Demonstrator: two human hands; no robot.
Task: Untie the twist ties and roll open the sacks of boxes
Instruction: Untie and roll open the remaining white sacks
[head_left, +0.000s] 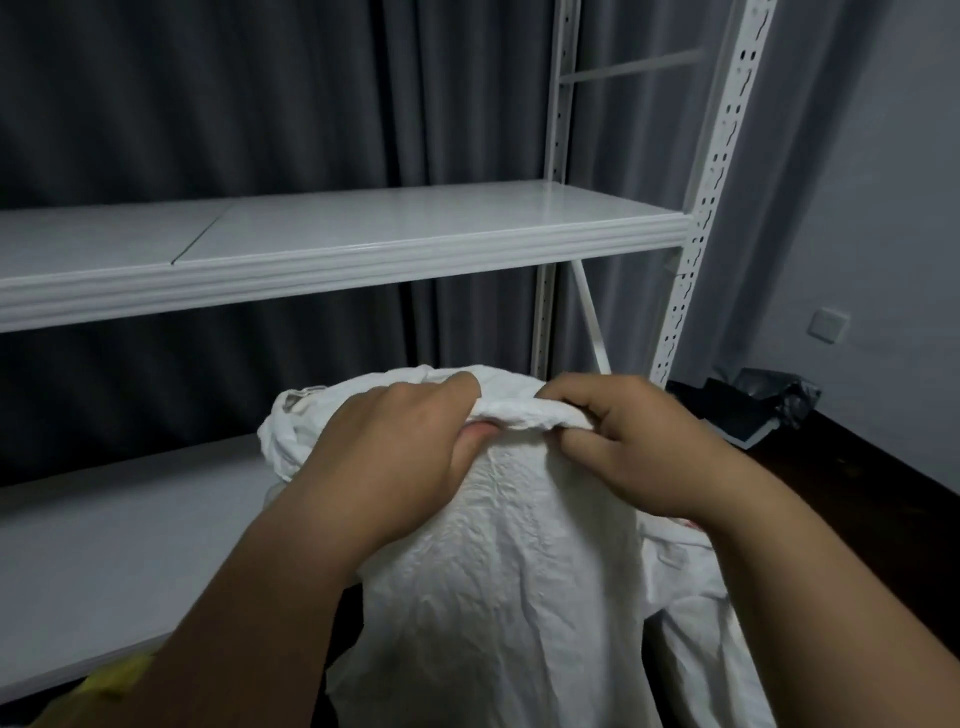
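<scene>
Both our hands, left hand and right hand, grip the sack by its rolled rim; soft, crinkly, light-looking fabric.

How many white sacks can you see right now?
2. One sack stands in front of the person, both hands, left hand and right hand, gripping its rolled top edge. A second sack lies lower right behind it. Others may be hidden.
</scene>
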